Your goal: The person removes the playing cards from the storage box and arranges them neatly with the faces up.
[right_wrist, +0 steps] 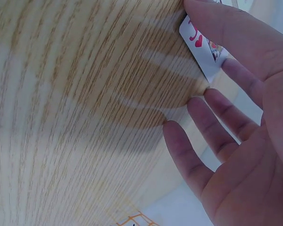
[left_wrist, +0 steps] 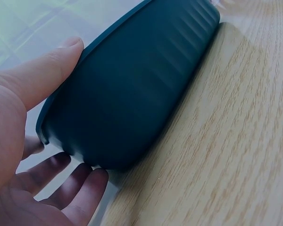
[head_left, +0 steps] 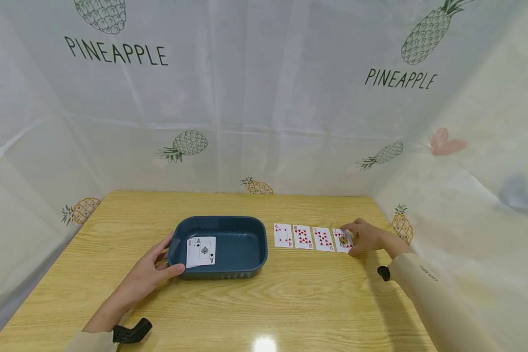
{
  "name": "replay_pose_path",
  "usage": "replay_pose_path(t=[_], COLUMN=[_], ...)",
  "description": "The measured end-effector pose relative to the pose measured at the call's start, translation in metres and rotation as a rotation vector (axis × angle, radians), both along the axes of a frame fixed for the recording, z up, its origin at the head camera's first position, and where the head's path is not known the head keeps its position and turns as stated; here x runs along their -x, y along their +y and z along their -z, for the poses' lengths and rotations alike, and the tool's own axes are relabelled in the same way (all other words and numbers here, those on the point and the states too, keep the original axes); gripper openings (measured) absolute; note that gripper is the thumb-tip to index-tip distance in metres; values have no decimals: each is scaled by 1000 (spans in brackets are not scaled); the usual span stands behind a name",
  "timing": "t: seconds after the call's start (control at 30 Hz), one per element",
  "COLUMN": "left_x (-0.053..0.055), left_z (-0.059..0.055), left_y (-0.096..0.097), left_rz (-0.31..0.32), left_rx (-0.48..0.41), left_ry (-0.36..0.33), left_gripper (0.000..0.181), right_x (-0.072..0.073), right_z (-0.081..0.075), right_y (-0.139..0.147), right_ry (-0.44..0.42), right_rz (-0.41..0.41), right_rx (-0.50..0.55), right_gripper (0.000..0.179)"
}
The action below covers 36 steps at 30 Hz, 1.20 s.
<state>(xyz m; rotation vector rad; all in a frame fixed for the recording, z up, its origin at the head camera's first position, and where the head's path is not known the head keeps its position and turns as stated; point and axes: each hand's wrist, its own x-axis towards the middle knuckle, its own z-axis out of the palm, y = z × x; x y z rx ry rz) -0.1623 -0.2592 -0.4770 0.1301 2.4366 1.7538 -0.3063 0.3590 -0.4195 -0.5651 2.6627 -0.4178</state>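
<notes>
A jack of hearts playing card (head_left: pixel 342 240) lies at the right end of a row on the table. My right hand (head_left: pixel 369 236) holds it by its edges between thumb and forefinger; the other fingers spread over the wood in the right wrist view. On the left, my left hand (head_left: pixel 151 269) grips the left end of a dark blue rectangular container (head_left: pixel 242 269), thumb on the rim and fingers against the outer wall. Inside, at the left, an ace of spades (head_left: pixel 206 250) tops a small face-up pile of cards.
Between the container and the jack lie a four of diamonds (head_left: pixel 283 235), a ten of hearts (head_left: pixel 302 237) and a nine of hearts (head_left: pixel 323 239), face up. They rest on a wooden table (head_left: pixel 290 303). A pale curtain (head_left: pixel 264 98) with pineapple prints surrounds the back and sides.
</notes>
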Motion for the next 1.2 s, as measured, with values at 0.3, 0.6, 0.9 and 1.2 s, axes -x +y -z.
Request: replay_pose_path(t=[0.3, 0.6, 0.9, 1.2], left_x=[-1, -1, 0, 0], left_z=[0, -1, 0, 1], left_y=[1, 1, 0, -1], left_rz=[-6, -10, 2, 3], left_rx=[-11, 4, -9, -2], left_ry=[5, 5, 5, 7], left_gripper=[101, 101, 101, 101], right_x=[1, -1, -2, -6], right_z=[2, 0, 1, -14], right_y=[2, 1, 3, -21], right_ry=[-15, 1, -4, 98], right_rz=[-6, -18, -8, -65], right_rx=[4, -3, 14, 68], right_gripper=[81, 79, 83, 80])
